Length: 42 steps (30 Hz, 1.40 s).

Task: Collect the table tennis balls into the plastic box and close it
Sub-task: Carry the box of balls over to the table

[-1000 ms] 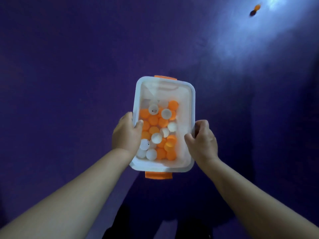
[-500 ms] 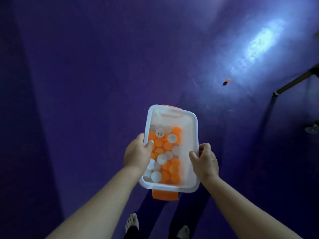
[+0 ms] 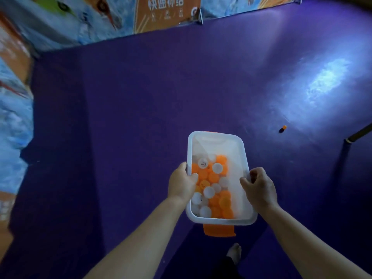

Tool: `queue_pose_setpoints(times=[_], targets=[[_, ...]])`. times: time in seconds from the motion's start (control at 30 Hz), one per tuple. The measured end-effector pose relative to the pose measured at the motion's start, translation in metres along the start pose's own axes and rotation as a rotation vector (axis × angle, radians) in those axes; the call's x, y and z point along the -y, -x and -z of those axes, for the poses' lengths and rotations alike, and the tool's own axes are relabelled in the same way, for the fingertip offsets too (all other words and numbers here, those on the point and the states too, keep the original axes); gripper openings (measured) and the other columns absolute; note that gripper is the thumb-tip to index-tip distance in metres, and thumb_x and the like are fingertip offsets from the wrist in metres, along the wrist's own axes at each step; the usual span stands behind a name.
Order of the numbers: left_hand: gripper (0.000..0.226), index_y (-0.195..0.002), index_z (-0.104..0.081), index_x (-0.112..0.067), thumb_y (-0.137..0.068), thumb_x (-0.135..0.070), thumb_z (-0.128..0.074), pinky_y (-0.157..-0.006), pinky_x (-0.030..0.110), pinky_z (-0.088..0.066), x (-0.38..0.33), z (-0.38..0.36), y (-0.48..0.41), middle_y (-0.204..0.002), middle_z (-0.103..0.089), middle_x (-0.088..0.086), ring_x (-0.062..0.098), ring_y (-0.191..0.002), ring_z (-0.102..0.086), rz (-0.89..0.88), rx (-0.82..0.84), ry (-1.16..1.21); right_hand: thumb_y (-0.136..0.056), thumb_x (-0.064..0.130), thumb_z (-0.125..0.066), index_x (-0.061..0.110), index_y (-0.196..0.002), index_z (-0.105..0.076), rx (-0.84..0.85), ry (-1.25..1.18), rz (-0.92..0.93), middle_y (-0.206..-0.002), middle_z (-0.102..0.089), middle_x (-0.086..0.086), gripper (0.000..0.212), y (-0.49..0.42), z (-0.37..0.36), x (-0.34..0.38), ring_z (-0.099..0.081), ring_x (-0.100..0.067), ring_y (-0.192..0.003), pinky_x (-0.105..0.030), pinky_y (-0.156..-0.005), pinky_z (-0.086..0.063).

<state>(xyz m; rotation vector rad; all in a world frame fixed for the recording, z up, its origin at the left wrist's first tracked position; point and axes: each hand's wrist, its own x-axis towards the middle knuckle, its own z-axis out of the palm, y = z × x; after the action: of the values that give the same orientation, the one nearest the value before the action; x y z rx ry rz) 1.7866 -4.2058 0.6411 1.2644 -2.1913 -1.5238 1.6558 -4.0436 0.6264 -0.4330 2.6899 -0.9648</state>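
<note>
I carry a clear plastic box (image 3: 216, 135) with orange end clips, open on top, above a purple floor. Several orange and white table tennis balls (image 3: 211, 186) fill its near half. My left hand (image 3: 182, 183) grips the box's left rim, thumb inside. My right hand (image 3: 258, 187) grips the right rim, fingers curled over the edge. One orange ball (image 3: 284, 127) lies alone on the floor to the right, beside its dark shadow. No lid is in view.
Printed barrier panels (image 3: 165, 13) line the far and left edges of the purple floor (image 3: 141, 97). A dark metal leg (image 3: 358, 134) enters at the right edge. A bare foot (image 3: 234, 252) shows below the box. A light patch glares on the floor at right.
The view has lifted and turned, bringing the barrier panels into sight. The lone orange ball now lies closer to the box. Both hands keep the same hold on the rims.
</note>
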Motion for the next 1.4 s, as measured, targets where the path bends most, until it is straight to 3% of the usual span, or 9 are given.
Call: queue_pose_setpoints(times=[0.2, 0.4, 0.67, 0.9, 1.2, 1.4], targets=[[0.012, -0.091, -0.057, -0.016, -0.08, -0.015, -0.062, -0.061, 0.031, -0.057, -0.038, -0.044, -0.051, -0.081, -0.065, 0.001, 0.017, -0.072, -0.066, 0.035, 0.018, -0.032, -0.085, 0.022, -0.063, 0.013, -0.091, -0.048, 0.014, -0.048, -0.001, -0.077, -0.054, 0.002, 0.018, -0.072, 0.018, -0.019, -0.051, -0.014, -0.066, -0.028, -0.053, -0.044], [0.008, -0.089, -0.057, -0.014, -0.082, -0.013, -0.059, -0.063, 0.034, -0.056, -0.104, -0.11, -0.119, -0.081, -0.065, 0.004, 0.021, -0.075, -0.065, 0.051, -0.031, -0.04, -0.083, 0.021, -0.063, 0.016, -0.088, -0.048, 0.032, -0.111, -0.004, -0.076, -0.055, 0.002, 0.016, -0.18, 0.066, -0.033, -0.053, -0.016, -0.068, -0.032, -0.057, -0.047], [0.004, -0.087, -0.057, -0.014, -0.084, -0.011, -0.057, -0.053, 0.022, -0.049, -0.186, -0.187, -0.205, -0.076, -0.062, 0.001, 0.012, -0.065, -0.06, 0.029, -0.054, 0.009, -0.082, 0.022, -0.064, 0.017, -0.087, -0.048, 0.036, -0.13, -0.014, -0.078, -0.056, 0.001, 0.017, -0.312, 0.123, -0.048, -0.056, -0.019, -0.071, -0.04, -0.063, -0.052], [0.007, -0.091, -0.058, -0.015, -0.084, -0.013, -0.059, -0.056, 0.027, -0.053, -0.238, -0.246, -0.297, -0.08, -0.064, 0.002, 0.016, -0.071, -0.064, -0.013, 0.047, -0.014, -0.084, 0.023, -0.064, 0.017, -0.091, -0.046, -0.003, -0.1, -0.064, -0.079, -0.054, 0.003, 0.02, -0.41, 0.148, -0.068, -0.055, -0.014, -0.07, -0.03, -0.06, -0.05], [0.007, -0.087, -0.06, -0.018, -0.08, -0.02, -0.062, -0.063, 0.037, -0.056, -0.341, -0.315, -0.46, -0.082, -0.064, 0.002, 0.017, -0.072, -0.063, -0.135, 0.251, -0.143, -0.084, 0.025, -0.062, 0.018, -0.09, -0.046, -0.166, -0.052, -0.203, -0.077, -0.057, 0.0, 0.019, -0.564, 0.187, -0.069, -0.058, -0.017, -0.068, -0.039, -0.061, -0.055], [0.005, -0.087, -0.06, -0.014, -0.082, -0.015, -0.059, -0.061, 0.034, -0.05, -0.397, -0.373, -0.534, -0.079, -0.064, 0.001, 0.02, -0.073, -0.062, -0.186, 0.327, -0.196, -0.083, 0.028, -0.061, 0.018, -0.09, -0.046, -0.25, -0.086, -0.335, -0.077, -0.057, 0.001, 0.019, -0.638, 0.209, -0.081, -0.058, -0.019, -0.07, -0.042, -0.063, -0.054]])
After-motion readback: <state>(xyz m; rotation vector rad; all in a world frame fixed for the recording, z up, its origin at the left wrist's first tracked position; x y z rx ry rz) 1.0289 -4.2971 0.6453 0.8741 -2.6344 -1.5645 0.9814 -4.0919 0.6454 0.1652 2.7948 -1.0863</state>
